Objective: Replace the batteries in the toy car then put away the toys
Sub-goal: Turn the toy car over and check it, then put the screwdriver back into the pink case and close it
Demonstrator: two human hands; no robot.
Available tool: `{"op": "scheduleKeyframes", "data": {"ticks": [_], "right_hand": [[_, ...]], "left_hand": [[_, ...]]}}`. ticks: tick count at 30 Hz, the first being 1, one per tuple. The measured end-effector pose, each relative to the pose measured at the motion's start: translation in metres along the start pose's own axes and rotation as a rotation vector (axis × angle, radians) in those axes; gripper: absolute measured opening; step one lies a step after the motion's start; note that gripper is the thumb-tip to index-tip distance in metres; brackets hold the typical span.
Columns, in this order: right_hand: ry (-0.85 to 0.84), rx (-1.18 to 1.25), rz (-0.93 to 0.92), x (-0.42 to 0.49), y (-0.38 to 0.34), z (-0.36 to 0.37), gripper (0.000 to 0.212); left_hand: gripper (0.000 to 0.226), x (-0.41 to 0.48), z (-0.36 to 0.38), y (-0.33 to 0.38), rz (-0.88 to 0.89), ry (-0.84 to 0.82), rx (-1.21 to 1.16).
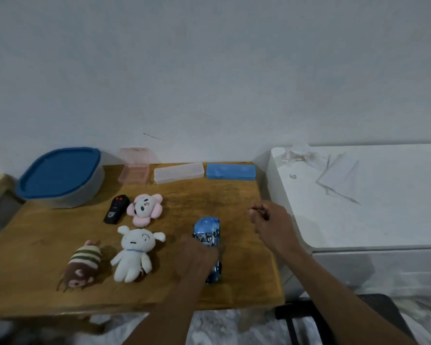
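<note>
Left hand (197, 256) is gripping the back end of the blue toy car (206, 229), which is sitting on the wooden table (209, 195) toward its 5 o'clock. Right hand (271, 221) is hovering at the car's 2 o'clock, pinching a small dark thing (259, 210), too blurry to say what. White plush dog (135, 252) is lying at the car's 9 o'clock.

Counter (209, 195): open wood at centre. Obstacles: lidded tub (60, 178), 10 o'clock; three cases (178, 172), 12 o'clock edge; plush toys (135, 252), remote (116, 209), 9 o'clock; toy car (207, 231), 6 o'clock.
</note>
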State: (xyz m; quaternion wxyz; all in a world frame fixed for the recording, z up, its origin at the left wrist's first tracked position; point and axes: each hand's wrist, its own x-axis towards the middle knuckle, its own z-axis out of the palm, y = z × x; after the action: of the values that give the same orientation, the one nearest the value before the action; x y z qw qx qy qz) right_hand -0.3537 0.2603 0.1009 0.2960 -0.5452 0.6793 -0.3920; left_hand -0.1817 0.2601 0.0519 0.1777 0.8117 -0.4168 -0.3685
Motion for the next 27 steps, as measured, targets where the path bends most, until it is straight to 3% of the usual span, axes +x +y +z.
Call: {"op": "scheduleKeyframes", "data": {"ticks": [2, 5, 12, 23, 27], "right_hand": [[-0.009, 0.000, 0.011, -0.001, 0.004, -0.004, 0.005], [-0.024, 0.015, 0.047, -0.003, 0.013, -0.007, 0.007], [-0.072, 0.053, 0.102, -0.006, 0.028, -0.012, 0.006], [-0.087, 0.055, 0.089, -0.005, 0.028, -0.019, 0.008], [-0.099, -0.022, 0.031, 0.008, 0.018, -0.014, 0.005]], "left_hand": [[0.084, 0.008, 0.014, -0.007, -0.012, 0.078, 0.130], [0.089, 0.013, 0.029, -0.018, 0.048, 0.128, 0.251], [0.114, 0.024, 0.045, -0.018, -0.080, 0.064, 0.237], [0.129, 0.033, 0.044, -0.013, -0.125, 0.021, 0.205], [0.100, 0.023, 0.021, -0.003, -0.034, 0.087, 0.152]]}}
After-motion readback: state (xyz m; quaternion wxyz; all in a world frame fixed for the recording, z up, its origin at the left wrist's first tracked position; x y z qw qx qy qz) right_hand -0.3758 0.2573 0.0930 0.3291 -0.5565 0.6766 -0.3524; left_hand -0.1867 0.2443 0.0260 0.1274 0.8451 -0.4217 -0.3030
